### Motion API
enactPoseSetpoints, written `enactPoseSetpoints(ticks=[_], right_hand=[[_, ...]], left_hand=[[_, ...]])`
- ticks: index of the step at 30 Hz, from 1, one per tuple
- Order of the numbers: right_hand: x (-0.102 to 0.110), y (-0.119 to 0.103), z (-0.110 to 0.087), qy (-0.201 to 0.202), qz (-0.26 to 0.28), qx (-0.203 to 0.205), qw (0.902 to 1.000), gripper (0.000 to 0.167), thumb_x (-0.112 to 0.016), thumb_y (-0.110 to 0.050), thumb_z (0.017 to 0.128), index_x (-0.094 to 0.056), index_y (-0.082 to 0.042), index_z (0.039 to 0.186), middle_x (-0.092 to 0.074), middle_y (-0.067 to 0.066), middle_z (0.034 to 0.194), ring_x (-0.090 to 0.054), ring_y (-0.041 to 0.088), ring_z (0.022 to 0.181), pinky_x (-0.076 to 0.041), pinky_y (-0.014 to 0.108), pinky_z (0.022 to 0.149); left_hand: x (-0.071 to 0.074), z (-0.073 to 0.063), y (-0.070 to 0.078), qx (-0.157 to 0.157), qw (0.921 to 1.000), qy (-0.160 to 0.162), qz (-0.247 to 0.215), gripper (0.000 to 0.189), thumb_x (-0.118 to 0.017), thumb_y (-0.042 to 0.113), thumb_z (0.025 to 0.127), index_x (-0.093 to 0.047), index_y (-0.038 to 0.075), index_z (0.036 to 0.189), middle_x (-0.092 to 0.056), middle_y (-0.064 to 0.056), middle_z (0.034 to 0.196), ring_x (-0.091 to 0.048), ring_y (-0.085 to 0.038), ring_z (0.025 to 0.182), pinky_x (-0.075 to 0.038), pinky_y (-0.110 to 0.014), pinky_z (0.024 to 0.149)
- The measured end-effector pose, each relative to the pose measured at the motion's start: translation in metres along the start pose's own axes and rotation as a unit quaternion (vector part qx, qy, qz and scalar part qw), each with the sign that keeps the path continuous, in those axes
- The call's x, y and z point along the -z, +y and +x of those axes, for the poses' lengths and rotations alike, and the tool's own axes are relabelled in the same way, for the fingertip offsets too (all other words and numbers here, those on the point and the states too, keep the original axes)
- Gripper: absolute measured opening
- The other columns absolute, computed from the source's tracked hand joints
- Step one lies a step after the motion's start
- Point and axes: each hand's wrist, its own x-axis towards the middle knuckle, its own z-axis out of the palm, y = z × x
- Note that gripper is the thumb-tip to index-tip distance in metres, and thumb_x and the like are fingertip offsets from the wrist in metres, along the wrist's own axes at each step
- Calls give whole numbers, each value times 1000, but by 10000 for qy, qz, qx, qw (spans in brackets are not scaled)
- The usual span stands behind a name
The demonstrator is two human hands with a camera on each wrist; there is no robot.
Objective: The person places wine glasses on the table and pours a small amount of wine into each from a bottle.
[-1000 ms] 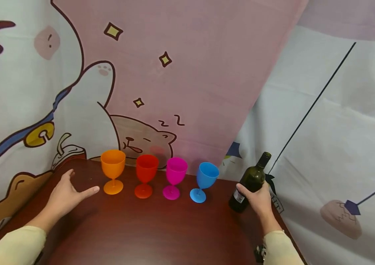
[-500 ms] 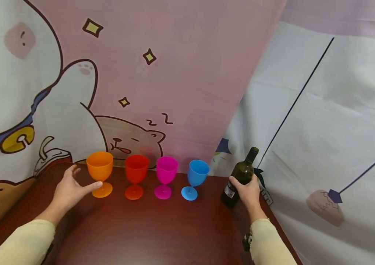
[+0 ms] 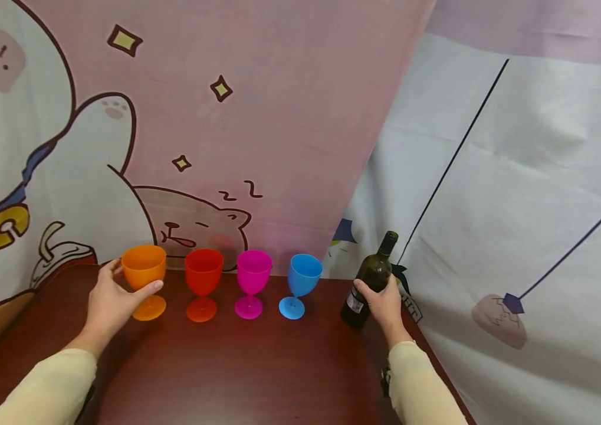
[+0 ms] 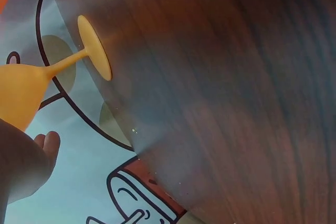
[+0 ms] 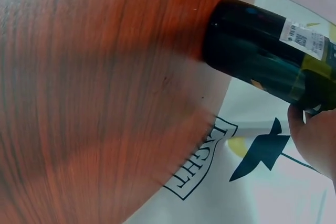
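In the head view, four goblets are too many to number, so several stand in a row: orange (image 3: 143, 268), red (image 3: 204, 274), magenta (image 3: 253, 274) and blue (image 3: 304, 276). My left hand (image 3: 111, 304) is spread beside the orange goblet, fingers at its left side and thumb across the lower bowl. The left wrist view shows that goblet's foot (image 4: 94, 48) on the table, with fingertips (image 4: 51, 145) close by the bowl. My right hand (image 3: 385, 301) grips a dark green wine bottle (image 3: 371, 274) around its body; the right wrist view shows its base (image 5: 220, 35) at the table.
The dark reddish wooden table (image 3: 226, 372) ends just behind the goblets and to the right of the bottle. A cartoon-printed cloth (image 3: 279, 118) hangs behind it, and a whitish section (image 3: 491, 206) hangs along the right side.
My left hand has moved in from the left, up to the orange goblet. My right hand keeps its grip on the wine bottle. The head view has turned right.
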Motion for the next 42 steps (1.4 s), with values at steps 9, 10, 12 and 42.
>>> enactPoseSetpoints(ticks=[9,10,12,42], right_hand=[[-3,0,-5,33,116,-221,9997,95,-79,-53,94,-32,-8,162,-53,24,151,-53,41,137,-43,62,119],[-4,-1,-5,46,98,-238,9997,95,-79,-53,93,-31,-8,162,-53,24,151,-54,41,136,-44,61,119],[-5,-1,-5,70,84,-241,9996,94,-79,-52,94,-31,-8,162,-54,25,150,-54,41,136,-44,62,119],[-9,-1,-5,169,158,-298,9993,95,-80,-52,93,-30,-11,163,-54,23,150,-54,40,136,-43,62,120]], left_hand=[[-11,11,10,131,9995,40,-292,124,-84,57,87,-11,-1,168,-41,-36,158,-50,-54,138,-44,-73,114],[-12,12,11,134,9994,62,-302,122,-84,57,87,-12,-1,167,-42,-36,157,-50,-53,137,-44,-73,114],[-14,12,12,160,9993,79,-319,120,-84,56,88,-14,-2,167,-44,-35,154,-50,-52,135,-44,-73,114],[-9,-61,19,-463,9973,-572,-25,105,-92,54,81,-40,1,155,-64,-25,135,-68,-41,116,-64,-39,88]])
